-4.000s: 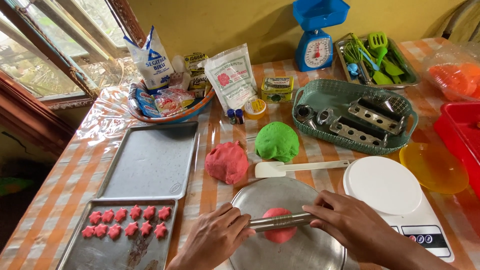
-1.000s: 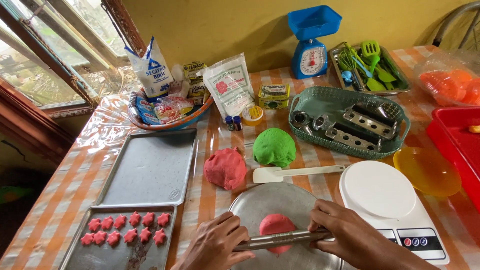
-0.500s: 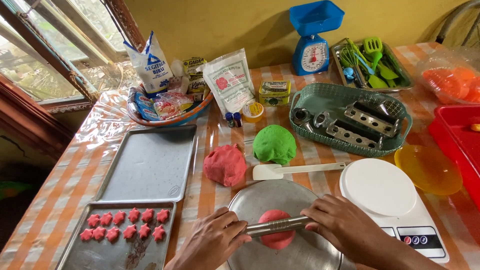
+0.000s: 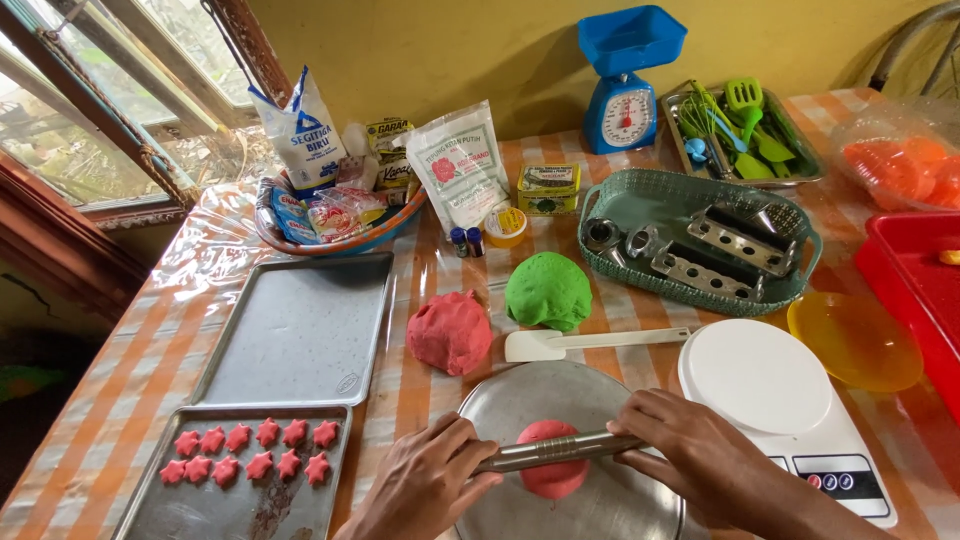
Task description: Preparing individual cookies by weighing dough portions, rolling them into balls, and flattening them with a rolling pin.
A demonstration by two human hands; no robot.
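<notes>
A thin metal rolling pin [image 4: 555, 449] lies across a flattened piece of red dough [image 4: 552, 474] on a round metal plate [image 4: 560, 390]. My left hand [image 4: 425, 485] grips the pin's left end and my right hand [image 4: 695, 462] grips its right end. Just beyond the plate sit a lump of red dough [image 4: 450, 332], a lump of green dough [image 4: 548, 290] and a white spatula [image 4: 590, 343].
A tray [image 4: 150, 505] at the near left holds several red star-shaped pieces; a bare baking tray [image 4: 300, 330] lies behind it. A white digital scale [image 4: 775, 400], yellow bowl [image 4: 855, 340], green basket of metal tools [image 4: 695, 245], red tub [image 4: 915, 290], blue scale [image 4: 625, 85] and ingredient packets [image 4: 340, 195] surround the work area.
The rolling pin has travelled back and forth over the red dough between my hands, now sitting across its upper part. Nothing else on the table has moved.
</notes>
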